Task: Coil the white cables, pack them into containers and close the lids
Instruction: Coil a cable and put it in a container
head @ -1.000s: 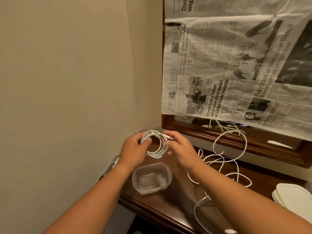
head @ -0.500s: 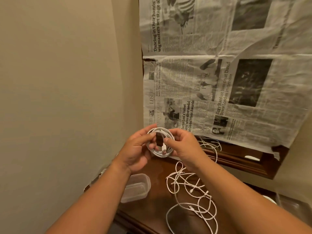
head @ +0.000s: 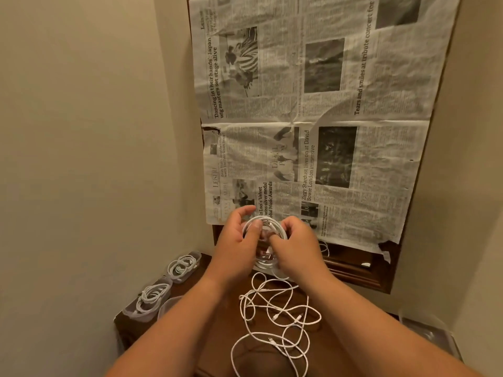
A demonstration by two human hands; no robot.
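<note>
Cable coil pinched between left hand and right hand.

Plain beige walls are meeting in a corner. Newspaper is hanging over a dark wooden frame on the rear wall, torn at its lower right. A dark wooden bench is standing below. Warm, dim light is falling throughout.

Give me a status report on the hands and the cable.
Left hand, right hand both gripping coiled cable. Not yet boxed. Loose cables tangled on table below.
</note>
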